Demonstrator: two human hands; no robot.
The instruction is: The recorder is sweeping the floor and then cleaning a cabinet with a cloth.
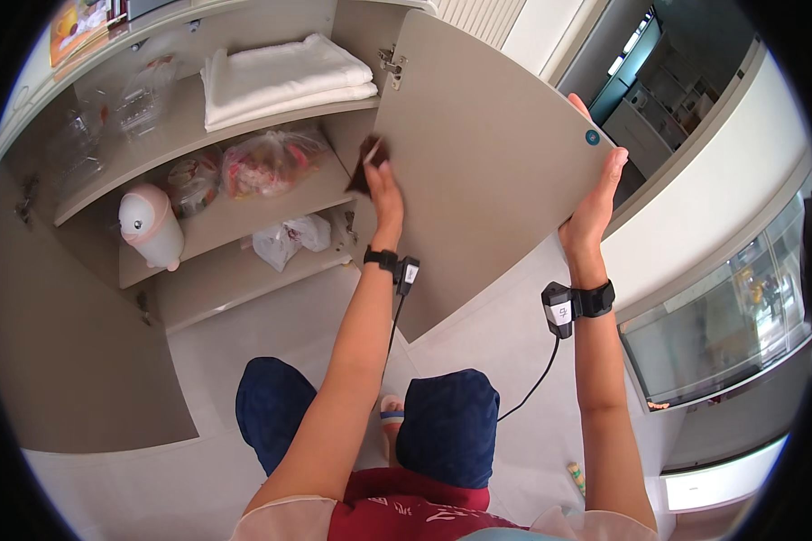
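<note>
My left hand [387, 203] holds a dark brown cloth [364, 172], slightly blurred, beside the inner face of the right cabinet door [474, 162], near its hinge side. Whether the cloth touches the door cannot be told. My right hand [592, 203] grips the free edge of that door, with the thumb on the inner side and fingertips showing beyond the edge. A round blue sticker [592, 137] is on the door's corner between thumb and fingers. The door stands swung open, its upper metal hinge [392, 66] exposed.
Shelves hold folded white towels [287, 78], clear plastic containers [142, 101], a tied bag of colourful packets [271, 162], a jar [195, 182], a white-and-pink bin [152, 226] and a white plastic bag [287, 237]. The left door [74, 324] is open. A glass-fronted cabinet [724, 304] stands right.
</note>
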